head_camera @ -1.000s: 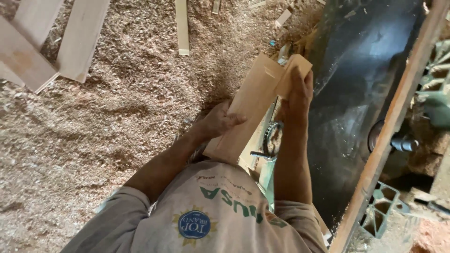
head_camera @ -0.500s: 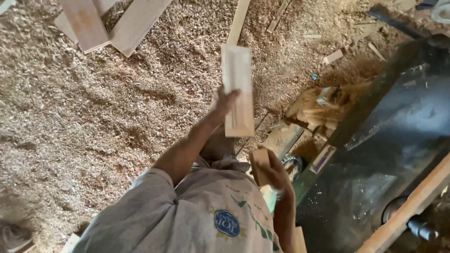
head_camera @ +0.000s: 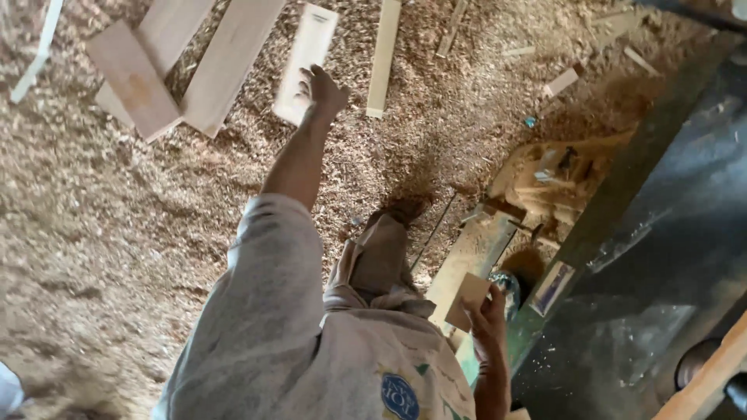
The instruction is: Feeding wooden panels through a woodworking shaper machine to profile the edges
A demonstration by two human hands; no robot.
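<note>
Pale flat wood board, rectangular w/ 1 small dark notch near its far end, lies on the sawdust floor just past the left hand, which is open, fingers spread, beside it. Right hand grips a small wood offcut by the machine.

Sawdust floor all around. Crossed planks top-left, thin strip right of them, offcuts further right, dark machine far right.
</note>
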